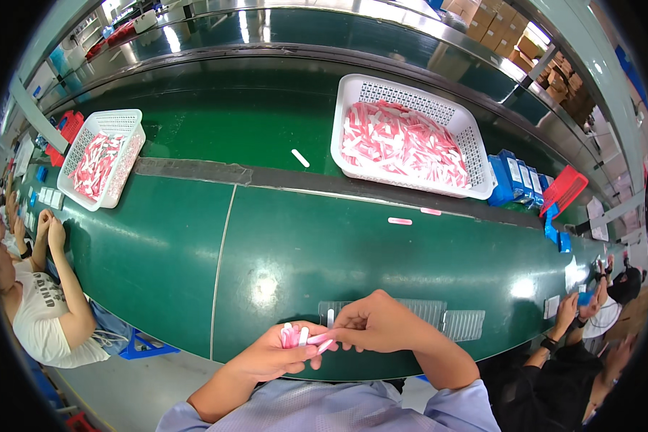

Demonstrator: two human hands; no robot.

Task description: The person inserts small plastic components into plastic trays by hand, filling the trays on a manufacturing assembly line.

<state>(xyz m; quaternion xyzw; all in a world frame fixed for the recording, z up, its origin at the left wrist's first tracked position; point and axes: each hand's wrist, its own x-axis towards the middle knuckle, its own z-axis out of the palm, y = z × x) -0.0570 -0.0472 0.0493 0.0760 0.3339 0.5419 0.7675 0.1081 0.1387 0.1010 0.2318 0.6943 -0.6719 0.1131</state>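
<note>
My left hand (270, 354) is closed round several small flat pink-and-white strips (290, 335) with rounded ends, in front of my body. Against them, my right hand (374, 324) pinches the end of a pink strip (320, 338) between thumb and fingers. Partly hidden by the right hand, a clear ribbed plastic tray (430, 311) lies flat on the green table. One white strip (330, 317) rests at its left end. A second ribbed clear tray (464, 325) lies just right of it.
A large white basket (343, 155) heaped with strips stands at the back; a smaller one (135, 137) stands far left. Loose strips (400, 221) lie mid-table. Blue packs (510, 176) and a red basket (565, 189) sit right. People (43, 309) work at both sides.
</note>
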